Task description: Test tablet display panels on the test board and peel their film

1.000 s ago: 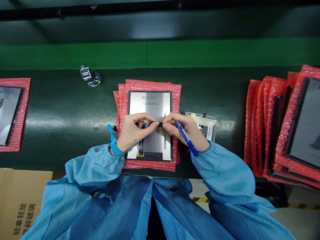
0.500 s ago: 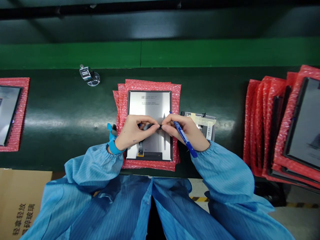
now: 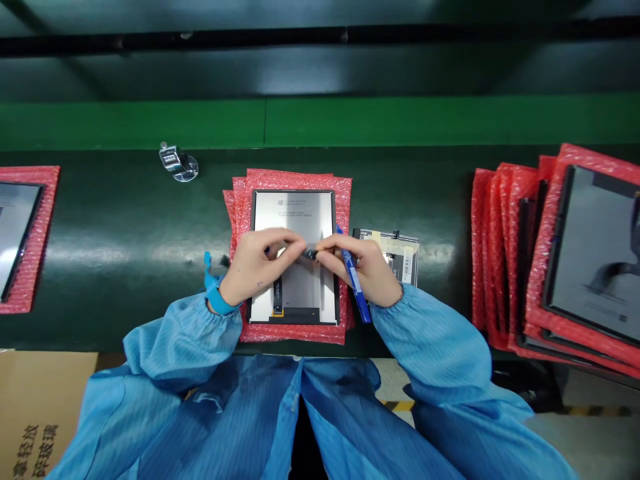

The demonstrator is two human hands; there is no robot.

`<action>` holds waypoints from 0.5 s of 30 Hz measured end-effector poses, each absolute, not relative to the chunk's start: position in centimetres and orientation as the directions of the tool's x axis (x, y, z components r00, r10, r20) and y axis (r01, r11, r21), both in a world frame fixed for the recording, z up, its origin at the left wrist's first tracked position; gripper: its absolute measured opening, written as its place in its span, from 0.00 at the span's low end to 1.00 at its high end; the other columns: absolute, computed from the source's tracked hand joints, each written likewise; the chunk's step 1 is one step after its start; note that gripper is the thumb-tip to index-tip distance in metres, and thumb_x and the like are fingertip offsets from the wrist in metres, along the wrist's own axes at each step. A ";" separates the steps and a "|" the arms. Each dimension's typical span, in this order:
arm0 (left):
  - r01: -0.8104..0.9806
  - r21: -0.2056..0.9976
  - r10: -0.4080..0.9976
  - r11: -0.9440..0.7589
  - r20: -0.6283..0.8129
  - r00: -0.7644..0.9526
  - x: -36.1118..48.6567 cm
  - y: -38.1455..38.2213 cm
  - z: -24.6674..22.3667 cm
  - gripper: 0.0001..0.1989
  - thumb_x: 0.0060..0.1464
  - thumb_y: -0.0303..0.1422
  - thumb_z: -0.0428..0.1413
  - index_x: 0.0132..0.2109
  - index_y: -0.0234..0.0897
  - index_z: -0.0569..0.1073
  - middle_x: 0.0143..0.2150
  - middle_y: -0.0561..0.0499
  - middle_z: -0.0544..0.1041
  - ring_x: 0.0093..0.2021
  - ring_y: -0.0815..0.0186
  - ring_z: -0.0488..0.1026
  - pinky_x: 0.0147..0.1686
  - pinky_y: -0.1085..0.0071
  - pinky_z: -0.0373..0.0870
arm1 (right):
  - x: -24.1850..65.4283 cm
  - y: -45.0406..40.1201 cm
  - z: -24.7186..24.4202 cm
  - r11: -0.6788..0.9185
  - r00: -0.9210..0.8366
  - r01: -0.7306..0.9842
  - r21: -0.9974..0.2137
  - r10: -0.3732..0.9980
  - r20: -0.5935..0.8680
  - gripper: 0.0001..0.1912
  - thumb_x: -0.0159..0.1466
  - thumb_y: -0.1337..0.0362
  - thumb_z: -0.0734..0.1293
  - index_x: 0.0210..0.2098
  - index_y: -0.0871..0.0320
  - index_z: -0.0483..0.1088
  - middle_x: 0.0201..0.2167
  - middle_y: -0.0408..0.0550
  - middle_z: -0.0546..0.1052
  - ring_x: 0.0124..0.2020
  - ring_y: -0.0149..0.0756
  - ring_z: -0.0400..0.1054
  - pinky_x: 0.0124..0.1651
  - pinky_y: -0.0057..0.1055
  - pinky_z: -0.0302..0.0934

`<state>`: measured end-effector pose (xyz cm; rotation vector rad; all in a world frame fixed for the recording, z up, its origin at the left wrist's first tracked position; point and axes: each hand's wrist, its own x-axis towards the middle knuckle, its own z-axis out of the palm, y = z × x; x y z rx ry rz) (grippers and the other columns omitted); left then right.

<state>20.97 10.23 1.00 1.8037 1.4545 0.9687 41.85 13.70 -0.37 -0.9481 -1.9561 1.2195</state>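
A flat display panel (image 3: 306,223) with a silvery back lies on red bubble-wrap sheets before me. Over its middle, my left hand (image 3: 257,267) pinches one side of a small dark flex cable end (image 3: 310,254). From the other side, my right hand (image 3: 367,265) closes thumb and forefinger at the same piece. A blue pen (image 3: 356,283) is tucked through the fingers of that right hand, slanting down to the sleeve. The cable's finer details are hidden by fingertips. A blue strap (image 3: 216,292) circles my left wrist.
Right of the panel lies a smaller electronic part with tape and a label (image 3: 407,263). Stacked panels in red bubble wrap (image 3: 500,260) stand at the right, another wrapped panel (image 3: 37,267) at the left. A metal tally counter (image 3: 176,162) sits at the back.
The view has shifted, so the bench items appear slightly further left and lower. My fingertips have parted a little, showing more of the dark cable end between them.
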 end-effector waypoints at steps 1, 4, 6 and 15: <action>0.614 0.764 0.976 -0.199 0.209 0.056 20.4 10.4 1.3 0.11 0.60 0.37 0.55 0.39 0.36 0.80 0.27 0.53 0.77 0.21 0.72 0.60 0.25 0.72 0.59 | 42.1 13.7 0.0 0.345 -0.453 0.288 -0.893 0.871 0.190 0.09 0.67 0.61 0.65 0.43 0.58 0.74 0.28 0.42 0.76 0.24 0.28 0.67 0.31 0.27 0.61; 0.840 0.541 0.973 -0.035 0.209 -0.094 18.5 11.0 1.7 0.14 0.62 0.40 0.52 0.40 0.36 0.78 0.32 0.49 0.79 0.26 0.67 0.68 0.31 0.68 0.62 | 42.8 12.8 1.1 0.378 -0.062 0.369 -0.849 0.921 0.383 0.13 0.70 0.61 0.60 0.50 0.57 0.72 0.34 0.45 0.79 0.21 0.27 0.68 0.27 0.28 0.61; 0.908 0.408 0.987 0.096 0.076 -0.138 17.6 11.4 1.5 0.16 0.61 0.43 0.52 0.38 0.36 0.77 0.30 0.48 0.78 0.29 0.61 0.72 0.31 0.66 0.61 | 42.8 11.1 1.4 0.377 0.073 0.325 -0.867 0.905 0.420 0.14 0.72 0.60 0.57 0.48 0.56 0.72 0.29 0.44 0.79 0.18 0.27 0.66 0.23 0.28 0.59; 0.948 0.242 0.975 0.207 -0.131 -0.180 17.4 11.7 0.2 0.25 0.52 0.56 0.57 0.26 0.38 0.68 0.26 0.45 0.74 0.32 0.52 0.73 0.32 0.62 0.61 | 40.3 3.9 -1.0 0.352 -0.263 0.470 -0.809 0.931 0.253 0.10 0.71 0.68 0.59 0.48 0.53 0.69 0.35 0.41 0.79 0.29 0.27 0.74 0.37 0.25 0.70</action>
